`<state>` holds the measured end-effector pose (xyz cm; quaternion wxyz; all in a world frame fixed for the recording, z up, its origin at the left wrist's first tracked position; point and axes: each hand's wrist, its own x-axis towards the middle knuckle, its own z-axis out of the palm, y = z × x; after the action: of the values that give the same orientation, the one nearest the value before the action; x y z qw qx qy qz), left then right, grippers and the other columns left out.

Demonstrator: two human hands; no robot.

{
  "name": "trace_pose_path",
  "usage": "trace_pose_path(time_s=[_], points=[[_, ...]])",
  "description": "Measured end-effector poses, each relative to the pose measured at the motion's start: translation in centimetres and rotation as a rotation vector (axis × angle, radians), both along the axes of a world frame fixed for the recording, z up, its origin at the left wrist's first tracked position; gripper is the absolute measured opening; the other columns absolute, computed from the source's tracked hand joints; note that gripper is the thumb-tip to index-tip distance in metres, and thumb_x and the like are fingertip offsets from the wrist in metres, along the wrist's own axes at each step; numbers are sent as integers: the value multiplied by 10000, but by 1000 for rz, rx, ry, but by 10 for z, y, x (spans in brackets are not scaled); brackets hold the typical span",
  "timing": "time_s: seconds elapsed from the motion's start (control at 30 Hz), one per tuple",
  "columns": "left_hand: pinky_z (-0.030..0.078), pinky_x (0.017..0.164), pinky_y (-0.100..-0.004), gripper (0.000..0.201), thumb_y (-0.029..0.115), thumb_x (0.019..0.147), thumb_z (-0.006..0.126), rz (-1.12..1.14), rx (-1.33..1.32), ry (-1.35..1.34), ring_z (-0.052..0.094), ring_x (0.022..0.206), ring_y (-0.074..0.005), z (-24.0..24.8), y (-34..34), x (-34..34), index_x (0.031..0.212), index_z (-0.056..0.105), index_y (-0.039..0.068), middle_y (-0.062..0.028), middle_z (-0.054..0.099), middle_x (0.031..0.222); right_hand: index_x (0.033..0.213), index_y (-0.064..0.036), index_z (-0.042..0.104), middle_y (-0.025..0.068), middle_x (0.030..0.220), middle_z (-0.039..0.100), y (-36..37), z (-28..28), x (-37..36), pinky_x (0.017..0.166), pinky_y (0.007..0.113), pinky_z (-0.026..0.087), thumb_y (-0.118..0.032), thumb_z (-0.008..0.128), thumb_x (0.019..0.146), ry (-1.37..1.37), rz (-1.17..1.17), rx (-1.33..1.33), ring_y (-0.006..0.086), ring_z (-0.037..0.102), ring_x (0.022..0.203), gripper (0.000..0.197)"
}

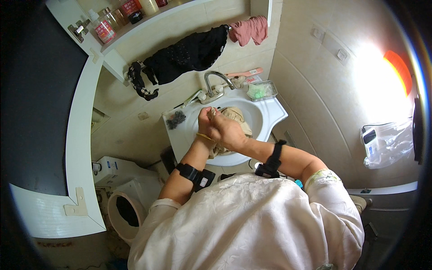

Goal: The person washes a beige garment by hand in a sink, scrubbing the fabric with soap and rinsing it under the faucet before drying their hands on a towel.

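Observation:
Both hands are together over the white washbasin (256, 112), closed on a beige cloth garment (237, 115). My left hand (205, 124) has its fingers curled in, with a bit of the fabric showing at the top. Pressed against it, my right hand (230, 134) is closed on the same fabric. The rest of the garment hangs bunched into the basin, partly hidden under my hands and wrists. Just behind them arches a chrome faucet (211, 77); no running water can be made out.
A dark scouring pad (175, 119) lies at the counter's left. A soap dish (263, 91) and a pink-handled brush (245, 73) lie at the back right. Above hang a black garment (186, 54) and a pink cloth (249, 30). A toilet (123, 173) stands lower left.

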<state>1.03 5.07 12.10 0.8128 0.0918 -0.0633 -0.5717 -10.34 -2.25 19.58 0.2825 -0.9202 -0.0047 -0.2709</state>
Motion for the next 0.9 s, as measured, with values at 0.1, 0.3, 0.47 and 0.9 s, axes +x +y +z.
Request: trace_pose_path(time_s=[0.1, 0.3, 0.47, 0.9], points=[[404, 865, -299, 394, 401, 872, 417, 413, 578, -266, 536, 952, -217, 36, -41, -53, 1002, 579, 67, -91, 588, 1045, 799, -32, 533, 238, 711, 574, -47, 6, 29, 615, 479, 428, -332, 413, 886, 251, -304, 246, 425, 546, 710, 335], [378, 883, -368, 508, 561, 866, 330, -125, -8, -224, 503, 986, -223, 36, -9, -16, 981, 532, 109, -76, 558, 1009, 791, -25, 535, 252, 695, 561, -13, -3, 26, 627, 479, 425, -296, 452, 861, 73, -122, 122, 428, 549, 694, 292], [342, 954, -342, 482, 422, 905, 383, 326, 649, -283, 429, 1129, -214, 59, -36, -58, 1226, 441, 68, -95, 499, 1184, 744, -29, 565, 230, 700, 572, -45, -4, 37, 611, 471, 428, -291, 473, 846, 247, -253, 22, 405, 557, 692, 296], [363, 954, -344, 635, 485, 876, 438, 120, 611, -263, 369, 1201, -177, 40, -24, -40, 1321, 333, 44, -71, 399, 1311, 756, -29, 557, 214, 730, 582, -54, 9, 37, 588, 460, 432, -319, 483, 842, 263, -345, 135, 404, 553, 686, 312]])
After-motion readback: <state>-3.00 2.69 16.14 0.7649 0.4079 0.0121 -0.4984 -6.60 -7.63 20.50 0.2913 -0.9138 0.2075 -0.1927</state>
